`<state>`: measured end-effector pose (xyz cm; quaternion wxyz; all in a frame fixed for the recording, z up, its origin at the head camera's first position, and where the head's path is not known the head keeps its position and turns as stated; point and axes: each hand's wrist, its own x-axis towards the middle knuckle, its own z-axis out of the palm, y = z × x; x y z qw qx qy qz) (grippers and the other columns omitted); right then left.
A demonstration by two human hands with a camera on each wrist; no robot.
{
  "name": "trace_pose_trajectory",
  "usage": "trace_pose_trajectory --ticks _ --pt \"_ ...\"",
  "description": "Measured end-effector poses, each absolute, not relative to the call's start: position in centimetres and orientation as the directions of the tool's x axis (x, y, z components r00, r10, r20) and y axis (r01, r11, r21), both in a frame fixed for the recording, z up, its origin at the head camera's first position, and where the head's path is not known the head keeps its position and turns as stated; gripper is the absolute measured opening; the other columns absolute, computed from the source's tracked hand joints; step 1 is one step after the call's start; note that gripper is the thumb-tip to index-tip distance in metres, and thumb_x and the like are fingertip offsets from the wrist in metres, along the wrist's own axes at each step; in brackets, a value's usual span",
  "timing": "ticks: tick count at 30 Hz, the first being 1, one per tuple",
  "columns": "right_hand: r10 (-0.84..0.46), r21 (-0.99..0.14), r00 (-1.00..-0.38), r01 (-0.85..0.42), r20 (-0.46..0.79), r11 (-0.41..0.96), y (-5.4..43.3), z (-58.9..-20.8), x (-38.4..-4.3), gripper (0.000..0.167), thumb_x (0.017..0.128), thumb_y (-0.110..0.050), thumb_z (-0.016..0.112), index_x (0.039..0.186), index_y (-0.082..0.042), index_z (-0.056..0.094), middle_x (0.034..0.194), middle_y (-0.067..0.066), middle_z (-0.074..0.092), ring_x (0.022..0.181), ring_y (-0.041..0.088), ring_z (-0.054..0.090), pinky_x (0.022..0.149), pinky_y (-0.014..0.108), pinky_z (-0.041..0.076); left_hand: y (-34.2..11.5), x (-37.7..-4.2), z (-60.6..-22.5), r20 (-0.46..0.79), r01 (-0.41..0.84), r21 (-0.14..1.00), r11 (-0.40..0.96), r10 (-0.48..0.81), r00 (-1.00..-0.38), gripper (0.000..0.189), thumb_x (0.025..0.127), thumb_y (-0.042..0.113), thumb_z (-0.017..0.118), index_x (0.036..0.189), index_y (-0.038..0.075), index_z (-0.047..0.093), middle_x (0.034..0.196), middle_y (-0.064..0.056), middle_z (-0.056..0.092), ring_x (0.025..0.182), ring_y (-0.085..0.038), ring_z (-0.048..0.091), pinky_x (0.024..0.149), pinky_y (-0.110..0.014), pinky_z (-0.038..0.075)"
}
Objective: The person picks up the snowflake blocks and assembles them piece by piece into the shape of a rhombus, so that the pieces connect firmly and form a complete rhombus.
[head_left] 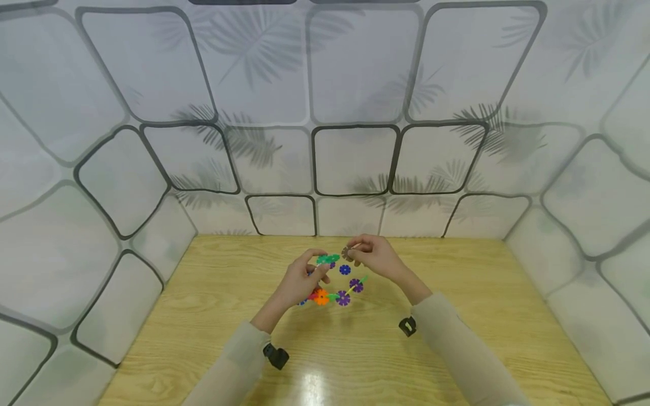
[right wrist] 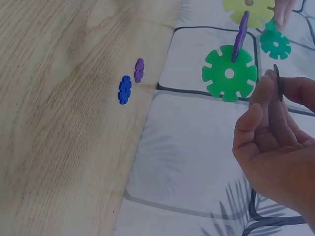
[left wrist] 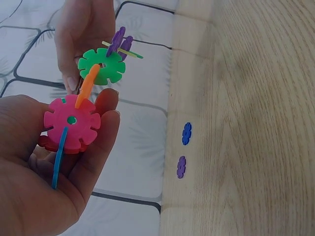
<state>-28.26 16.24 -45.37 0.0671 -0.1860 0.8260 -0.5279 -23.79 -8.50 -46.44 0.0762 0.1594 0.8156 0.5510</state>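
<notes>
My left hand [head_left: 299,280] holds a linked chain of notched plastic snowflake discs. In the left wrist view, a pink disc [left wrist: 81,132] lies between thumb and fingers, with a blue disc [left wrist: 58,162] slotted in edge-on. Orange [head_left: 321,297], green [left wrist: 110,71] and purple [head_left: 343,301] discs follow along the chain, which curves toward the right; a green disc [right wrist: 215,73] ends it in the right wrist view. A teal-green disc [head_left: 325,259] shows by the left fingertips. My right hand [head_left: 378,258] pinches a brownish-grey snowflake disc [right wrist: 279,87], seen edge-on, apart from the chain.
On the wooden table [head_left: 228,338] lie a loose blue disc [right wrist: 124,90] and a loose purple disc [right wrist: 139,70], close together beyond the chain. Patterned light panels [head_left: 355,160] rise behind the table and at both sides. Each wrist wears a black strap-on device [head_left: 276,357].
</notes>
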Motion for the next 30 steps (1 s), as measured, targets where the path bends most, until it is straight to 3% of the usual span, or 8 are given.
trace_pose_trajectory --ticks 3,9,17,23,30 --pt "-0.373 -0.9 -0.925 -0.224 0.076 0.373 16.15 -45.27 -28.02 0.023 0.104 -0.02 0.067 0.123 -0.007 0.07 0.097 0.01 0.081 0.083 0.029 0.074 0.071 0.031 0.057 -8.47 -23.8 -46.48 0.05 0.176 0.922 0.346 0.344 -0.938 0.04 0.111 0.024 0.056 0.149 0.011 0.052 0.091 -0.022 0.078 0.068 -0.017 0.072 0.065 -0.031 0.064" --pt "-0.393 -0.909 -0.917 -0.218 0.067 0.354 15.98 -45.12 -27.77 0.024 0.105 -0.024 0.067 0.121 -0.006 0.071 0.099 0.014 0.081 0.077 0.018 0.072 0.073 0.033 0.056 -8.45 -23.74 -46.41 0.045 0.17 0.923 0.344 0.342 -0.939 0.04 0.111 0.025 0.056 0.149 0.013 0.052 0.087 -0.01 0.078 0.069 -0.018 0.073 0.066 -0.032 0.064" --pt "-0.401 -0.918 -0.913 -0.218 0.072 0.332 15.89 -44.88 -27.48 0.024 0.104 -0.023 0.068 0.119 -0.004 0.071 0.091 0.005 0.081 0.075 0.019 0.072 0.073 0.033 0.057 -8.49 -23.81 -46.51 0.068 0.198 0.922 0.332 0.366 -0.928 0.043 0.111 0.026 0.057 0.15 0.009 0.053 0.089 -0.014 0.078 0.074 -0.021 0.075 0.068 -0.034 0.066" --pt "-0.399 -0.929 -0.913 -0.213 0.079 0.302 15.84 -44.81 -27.36 0.023 0.103 -0.019 0.068 0.119 -0.003 0.072 0.092 0.006 0.081 0.075 0.019 0.072 0.075 0.034 0.06 -8.28 -23.99 -46.53 0.072 0.203 0.921 0.333 0.366 -0.928 0.044 0.111 0.027 0.058 0.15 0.009 0.053 0.093 -0.02 0.078 0.07 -0.02 0.076 0.067 -0.031 0.065" --pt "-0.382 -0.941 -0.919 -0.208 0.095 0.265 15.7 -45.22 -27.37 0.021 0.104 -0.013 0.067 0.118 0.002 0.071 0.095 0.011 0.08 0.083 0.033 0.074 0.076 0.031 0.063 -8.17 -23.97 -46.22 0.085 0.217 0.917 0.335 0.367 -0.926 0.043 0.111 0.025 0.056 0.15 0.006 0.054 0.092 -0.017 0.079 0.069 -0.021 0.075 0.064 -0.029 0.063"
